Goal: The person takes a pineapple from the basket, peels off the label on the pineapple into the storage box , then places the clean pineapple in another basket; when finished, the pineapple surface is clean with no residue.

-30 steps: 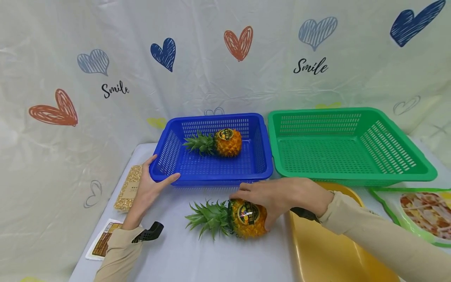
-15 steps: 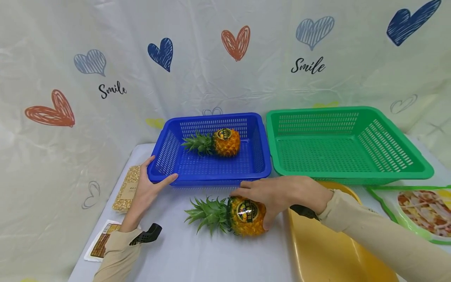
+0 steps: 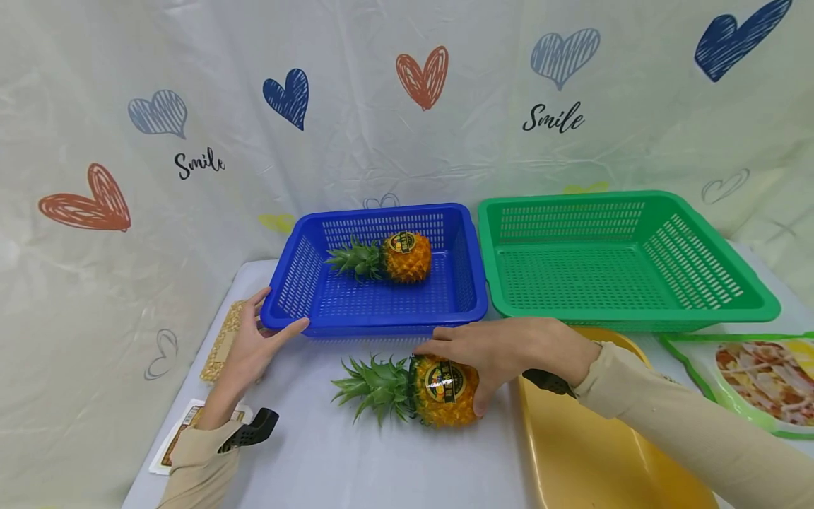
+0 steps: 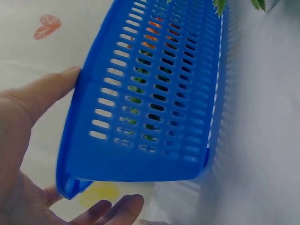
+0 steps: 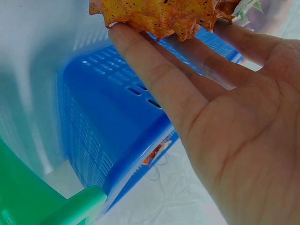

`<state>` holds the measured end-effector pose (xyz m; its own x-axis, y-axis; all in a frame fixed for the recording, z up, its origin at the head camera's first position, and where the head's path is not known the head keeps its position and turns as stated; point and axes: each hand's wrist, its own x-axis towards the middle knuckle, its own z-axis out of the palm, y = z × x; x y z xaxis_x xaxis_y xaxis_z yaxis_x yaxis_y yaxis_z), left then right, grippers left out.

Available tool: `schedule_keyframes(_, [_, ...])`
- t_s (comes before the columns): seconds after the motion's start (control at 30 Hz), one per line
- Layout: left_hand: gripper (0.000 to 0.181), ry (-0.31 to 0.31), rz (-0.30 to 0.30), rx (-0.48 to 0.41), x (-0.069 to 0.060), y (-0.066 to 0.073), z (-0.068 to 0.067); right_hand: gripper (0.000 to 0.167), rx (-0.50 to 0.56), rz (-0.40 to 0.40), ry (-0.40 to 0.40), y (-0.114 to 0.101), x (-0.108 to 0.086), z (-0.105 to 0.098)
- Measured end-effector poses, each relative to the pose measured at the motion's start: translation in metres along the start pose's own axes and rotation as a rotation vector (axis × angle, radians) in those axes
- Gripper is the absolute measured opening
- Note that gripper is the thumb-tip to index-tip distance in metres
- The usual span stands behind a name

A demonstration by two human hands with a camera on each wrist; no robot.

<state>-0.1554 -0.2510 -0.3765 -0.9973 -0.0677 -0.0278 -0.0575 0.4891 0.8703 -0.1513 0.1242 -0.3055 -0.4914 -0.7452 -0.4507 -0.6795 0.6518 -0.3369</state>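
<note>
In the head view my right hand [image 3: 505,357] grips a small pineapple [image 3: 444,390] lying on the white table, its green crown pointing left. Fingers lie along the fruit's far side and the thumb is on the near side; the right wrist view shows fingertips against its orange skin [image 5: 154,16]. My left hand [image 3: 254,346] is at the front left corner of a blue basket [image 3: 375,322], fingers spread around that corner. In the left wrist view the thumb [image 4: 56,89] meets the rim while the other fingers are apart below. A second pineapple [image 3: 407,258] lies inside the basket.
A green basket [image 3: 636,316] stands right of the blue one. In front of it is a yellow tray [image 3: 572,438], partly under my right forearm. A green-edged food packet [image 3: 763,382] lies far right. A grain bag [image 3: 219,350] and a flat packet [image 3: 174,442] lie at left.
My left hand has slid slightly left and toward me, its thumb drawing back along the basket rim. My right hand stays on the pineapple. The whole head view has shifted a little left.
</note>
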Motion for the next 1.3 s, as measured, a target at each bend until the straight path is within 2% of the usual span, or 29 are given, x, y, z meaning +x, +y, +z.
schedule_keyframes(0.17, [0.102,0.001,0.077,0.087,-0.007,0.011,-0.003,0.107,-0.004,0.001,-0.004,-0.001,0.000,0.000])
schedule_keyframes(0.23, [0.104,0.019,0.100,0.166,-0.013,0.019,-0.003,0.107,-0.006,-0.001,-0.004,-0.001,0.001,0.000])
schedule_keyframes(0.33, [0.107,0.086,0.160,0.298,-0.023,0.032,-0.001,0.107,-0.005,-0.004,-0.002,0.000,0.001,0.000])
schedule_keyframes(0.43, [0.106,0.174,0.255,0.388,-0.032,0.046,0.003,0.107,0.001,-0.002,-0.004,0.000,0.001,0.001])
schedule_keyframes(0.53, [0.104,0.209,0.406,0.391,-0.041,0.060,0.008,0.108,0.003,0.001,-0.008,0.000,0.001,0.001])
schedule_keyframes(0.63, [0.101,0.209,0.621,0.384,-0.050,0.070,0.016,0.107,0.002,0.003,-0.010,0.000,0.001,0.000])
schedule_keyframes(0.7, [0.098,0.183,0.783,0.371,-0.055,0.075,0.023,0.107,0.000,0.002,-0.008,0.000,0.001,0.000])
schedule_keyframes(0.77, [0.094,0.121,0.915,0.371,-0.061,0.079,0.031,0.107,-0.002,0.002,-0.005,0.000,0.001,0.000])
schedule_keyframes(0.87, [0.084,-0.029,1.047,0.377,-0.066,0.080,0.044,0.107,-0.006,-0.004,0.003,0.000,0.001,0.000])
schedule_keyframes(0.97, [0.081,-0.182,1.080,0.413,-0.067,0.072,0.058,0.106,-0.006,-0.009,0.006,0.001,0.001,0.000])
schedule_keyframes(1.07, [0.085,-0.282,1.038,0.460,-0.064,0.060,0.070,0.105,0.006,-0.010,0.006,0.002,0.001,0.001])
schedule_keyframes(1.2, [0.090,-0.349,0.937,0.532,-0.058,0.047,0.081,0.106,0.035,0.003,0.004,0.003,-0.001,0.002])
schedule_keyframes(1.3, [0.087,-0.372,0.907,0.573,-0.053,0.042,0.086,0.104,0.073,0.017,0.014,0.003,-0.004,0.003])
